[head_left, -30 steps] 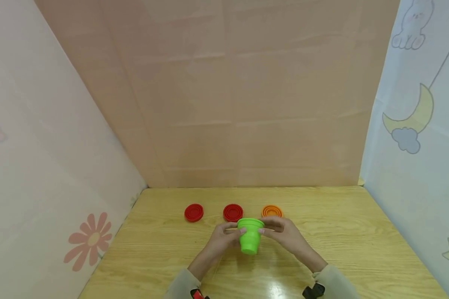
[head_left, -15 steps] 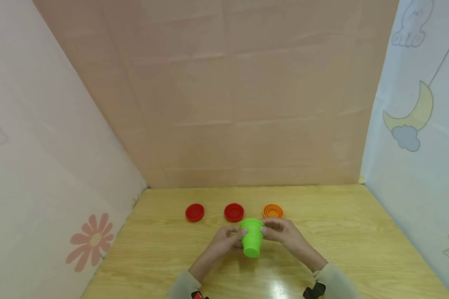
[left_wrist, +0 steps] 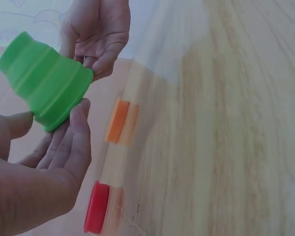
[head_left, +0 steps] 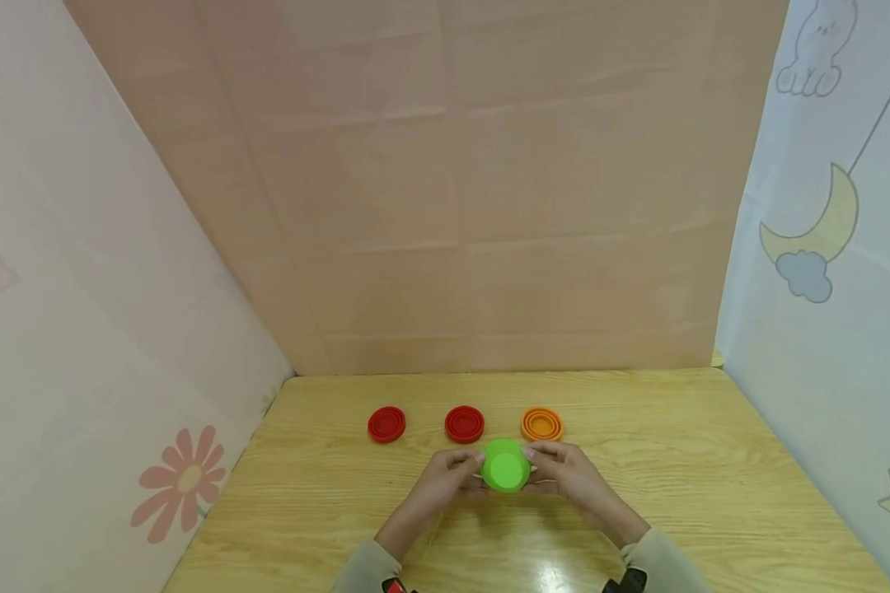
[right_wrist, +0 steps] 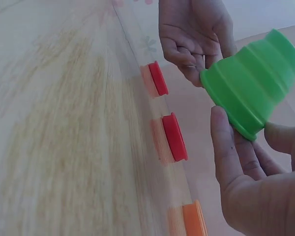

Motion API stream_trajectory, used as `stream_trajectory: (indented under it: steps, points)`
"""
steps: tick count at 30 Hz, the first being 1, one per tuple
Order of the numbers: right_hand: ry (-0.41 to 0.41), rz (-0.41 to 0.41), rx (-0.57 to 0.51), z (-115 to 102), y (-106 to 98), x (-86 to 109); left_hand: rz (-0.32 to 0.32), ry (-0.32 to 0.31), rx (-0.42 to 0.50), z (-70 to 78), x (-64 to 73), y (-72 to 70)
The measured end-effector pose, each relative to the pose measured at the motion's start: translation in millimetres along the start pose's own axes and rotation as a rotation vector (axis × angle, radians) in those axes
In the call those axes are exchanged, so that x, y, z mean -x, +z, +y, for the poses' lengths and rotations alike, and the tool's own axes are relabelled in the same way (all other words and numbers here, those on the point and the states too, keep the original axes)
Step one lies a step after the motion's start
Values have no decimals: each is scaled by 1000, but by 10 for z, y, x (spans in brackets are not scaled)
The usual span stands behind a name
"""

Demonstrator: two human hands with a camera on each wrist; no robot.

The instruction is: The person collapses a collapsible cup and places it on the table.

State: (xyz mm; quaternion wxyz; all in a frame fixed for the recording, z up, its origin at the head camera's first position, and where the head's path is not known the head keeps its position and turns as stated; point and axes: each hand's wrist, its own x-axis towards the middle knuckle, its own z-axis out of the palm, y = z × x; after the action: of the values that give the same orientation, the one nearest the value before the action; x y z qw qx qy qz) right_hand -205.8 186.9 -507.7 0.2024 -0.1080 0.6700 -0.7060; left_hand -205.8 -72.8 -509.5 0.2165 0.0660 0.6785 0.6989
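Observation:
A green collapsible cup [head_left: 506, 468], drawn out to its stepped full height in both wrist views, is held above the table between two hands. Its closed base faces the head camera, and its wide rim points away. My left hand [head_left: 439, 486] grips the rim's left side, thumb on the wall and fingers at the rim's edge. On the opposite side my right hand [head_left: 577, 482] pinches the rim the same way. In the left wrist view the cup [left_wrist: 46, 81] tilts with its narrow end up and to the left.
Behind the hands, a row of flattened collapsible cups lies on the wooden table [head_left: 311, 494]: a red one [head_left: 386, 424] at left, another red one [head_left: 464, 423] in the middle, an orange one [head_left: 541, 424] at right. A beige sheet [head_left: 452, 206] closes off the back.
The cup has turned in the hands: earlier its side showed with the base pointing down, and now its base faces the head camera. Both hands still hold the rim.

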Motion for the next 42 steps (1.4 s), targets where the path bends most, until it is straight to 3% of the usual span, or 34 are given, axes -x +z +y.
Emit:
stream_trajectory:
  steps: [11, 22, 28, 33, 42]
  points:
    - [43, 42, -11, 42, 39, -21, 40, -39, 24, -79, -41, 12]
    - [61, -10, -68, 53, 66, -21, 52, -34, 41, -82, -12, 31]
    - [30, 5, -18, 67, 87, -30, 58, -45, 16, -64, -16, 43]
    - [6, -2, 45, 109, 98, -26, 17, -76, 4, -70, -21, 42]
    - [-68, 15, 125, 92, 175, -37, -38, -134, 95, -96, -26, 33]
